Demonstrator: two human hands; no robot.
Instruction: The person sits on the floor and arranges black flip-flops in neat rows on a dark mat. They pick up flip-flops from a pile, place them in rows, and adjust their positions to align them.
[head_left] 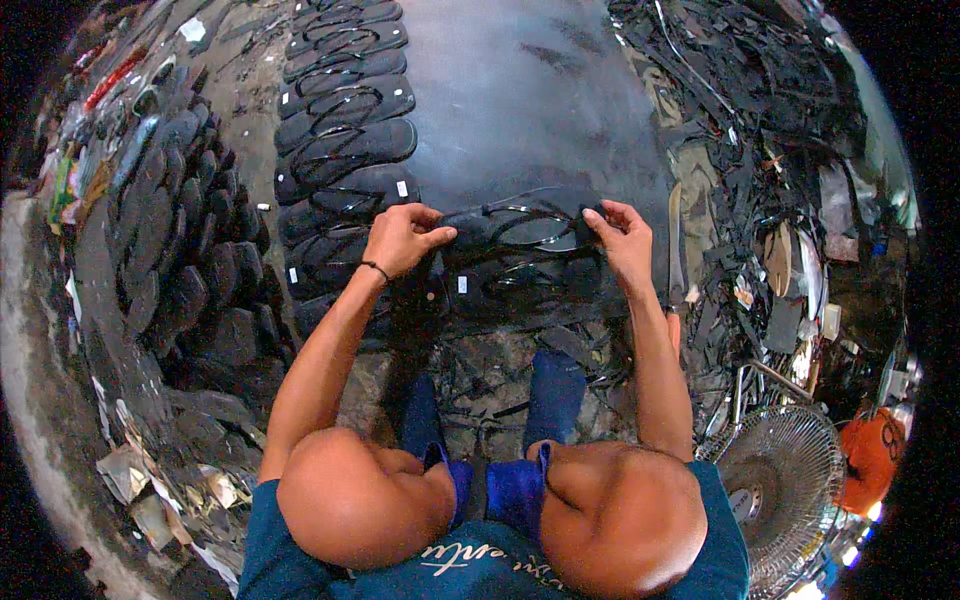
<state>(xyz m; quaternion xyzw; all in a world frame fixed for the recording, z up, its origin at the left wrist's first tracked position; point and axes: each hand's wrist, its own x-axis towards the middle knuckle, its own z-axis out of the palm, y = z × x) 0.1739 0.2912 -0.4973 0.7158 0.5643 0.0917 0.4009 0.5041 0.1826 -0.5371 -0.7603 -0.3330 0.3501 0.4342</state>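
A black sandal with shiny looped straps lies crosswise in front of me, on or just above a dark rubber sheet. My left hand pinches its left end between thumb and fingers. At its right end, my right hand grips the tip in the same way. Just nearer to me rests another black sandal, with a small white label at its left. Along the left side of the sheet runs a column of several overlapping sandals, straps upward, some with white labels.
Dark soles are heaped on the floor at the left. Black scraps cover the right side, where a tan sole-shaped piece lies. A caged fan stands at the lower right, beside an orange item. My bent knees flank the near edge.
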